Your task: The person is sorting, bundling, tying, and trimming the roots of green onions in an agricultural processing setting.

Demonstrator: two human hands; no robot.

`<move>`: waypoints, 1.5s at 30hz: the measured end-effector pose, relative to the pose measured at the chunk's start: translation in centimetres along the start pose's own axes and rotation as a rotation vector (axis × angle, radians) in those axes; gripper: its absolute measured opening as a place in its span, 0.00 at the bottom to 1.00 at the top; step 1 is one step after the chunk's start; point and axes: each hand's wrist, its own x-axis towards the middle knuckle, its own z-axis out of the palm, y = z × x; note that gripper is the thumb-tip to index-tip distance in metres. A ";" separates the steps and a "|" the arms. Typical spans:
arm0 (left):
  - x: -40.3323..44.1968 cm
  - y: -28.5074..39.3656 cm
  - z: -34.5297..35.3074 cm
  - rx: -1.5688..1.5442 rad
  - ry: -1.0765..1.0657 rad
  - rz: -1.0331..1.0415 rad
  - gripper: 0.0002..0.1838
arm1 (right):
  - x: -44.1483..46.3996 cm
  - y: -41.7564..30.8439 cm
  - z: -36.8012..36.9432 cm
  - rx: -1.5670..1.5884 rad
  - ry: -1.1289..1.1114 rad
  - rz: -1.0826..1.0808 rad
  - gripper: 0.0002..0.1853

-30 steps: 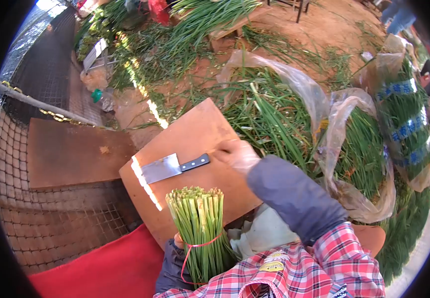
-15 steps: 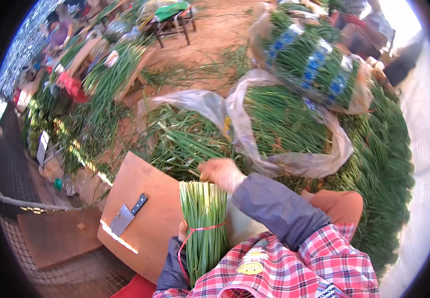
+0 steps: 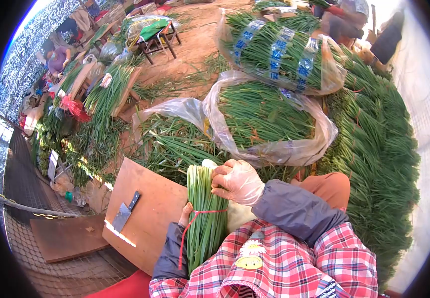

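A bundle of garlic chives (image 3: 207,241) stands upright against my body, its pale cut ends at the top. A red tie (image 3: 210,212) circles it, with one loose end hanging down the left side. My left hand (image 3: 185,214) is closed around the bundle's left side; most of its fingers are hidden. My right hand (image 3: 238,181), in a thin clear glove, has its fingers curled against the upper right of the stems, closed on them. Left of the bundle, a cleaver (image 3: 125,212) with a black handle lies on a brown board (image 3: 148,198).
Beyond my hands lies an opened plastic bag (image 3: 274,158) of loose greens. Behind it is a full clear bag (image 3: 284,54) with blue printed bands. Stacked bundles (image 3: 379,164) line the right side. A stool (image 3: 156,42) stands further back. Other people work at the far left and far right.
My right hand has come down from above the cut ends to the upper right side of the bundle. My left hand keeps its hold. The view has shifted slightly.
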 end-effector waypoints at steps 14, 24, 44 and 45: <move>1.9 10.0 21.6 1.142 -0.440 0.060 0.36 | -9.6 4.2 4.3 2.016 -0.645 0.566 0.49; 5.9 -3.0 32.6 2.670 -1.162 0.622 0.40 | -13.6 8.0 -0.9 2.455 0.333 -0.008 0.38; 9.3 -9.0 22.6 2.337 -0.632 -0.075 0.25 | -40.5 0.6 -17.9 1.545 1.498 0.756 0.42; 9.4 -9.1 22.4 2.394 -0.643 -0.063 0.25 | -42.6 0.7 -18.0 1.371 1.434 0.798 0.45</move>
